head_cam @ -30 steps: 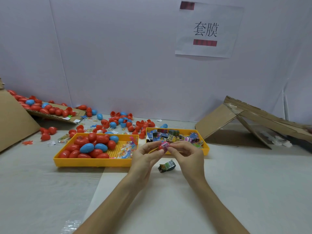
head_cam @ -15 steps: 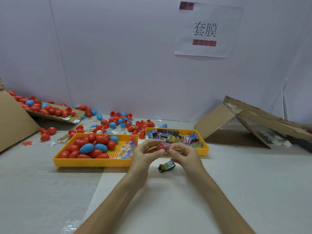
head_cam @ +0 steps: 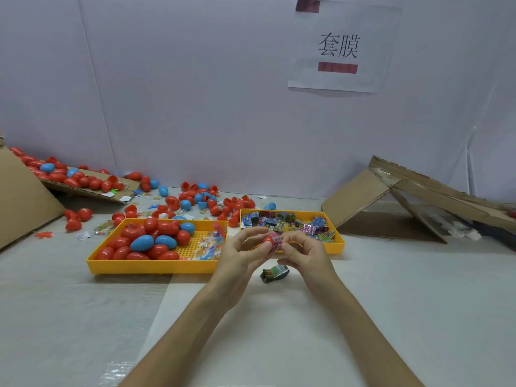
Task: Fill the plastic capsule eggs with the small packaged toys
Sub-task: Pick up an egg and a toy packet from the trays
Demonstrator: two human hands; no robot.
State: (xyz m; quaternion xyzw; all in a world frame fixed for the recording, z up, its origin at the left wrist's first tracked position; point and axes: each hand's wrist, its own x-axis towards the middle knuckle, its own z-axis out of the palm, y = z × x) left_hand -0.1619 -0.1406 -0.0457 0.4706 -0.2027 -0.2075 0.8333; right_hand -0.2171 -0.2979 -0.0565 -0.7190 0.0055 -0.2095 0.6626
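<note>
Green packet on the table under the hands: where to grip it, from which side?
Probably pinch the green packet across its narrow width, from above: it lies alone on the table, its long axis slanted, with both long edges free.

wall (head_cam: 195,93) — pale, evenly lit | paper sign (head_cam: 340,46) | tabletop (head_cam: 418,303) — whitish, perhaps film-covered

Near half of the table (head_cam: 405,317) was open surface either side of the forearms, an easy way in from the front. Left hand (head_cam: 237,258) and right hand (head_cam: 304,255) pinched a capsule egg (head_cam: 269,242) over the gap between egg tray (head_cam: 156,268) and toy tray (head_cam: 337,247), with a loose packet (head_cam: 275,273) lying just below them. Scattered eggs (head_cam: 195,201) cluttered the strip behind both trays. Leaning left cardboard (head_cam: 22,202) and right cardboard (head_cam: 354,196) closed off the far sides.
</note>
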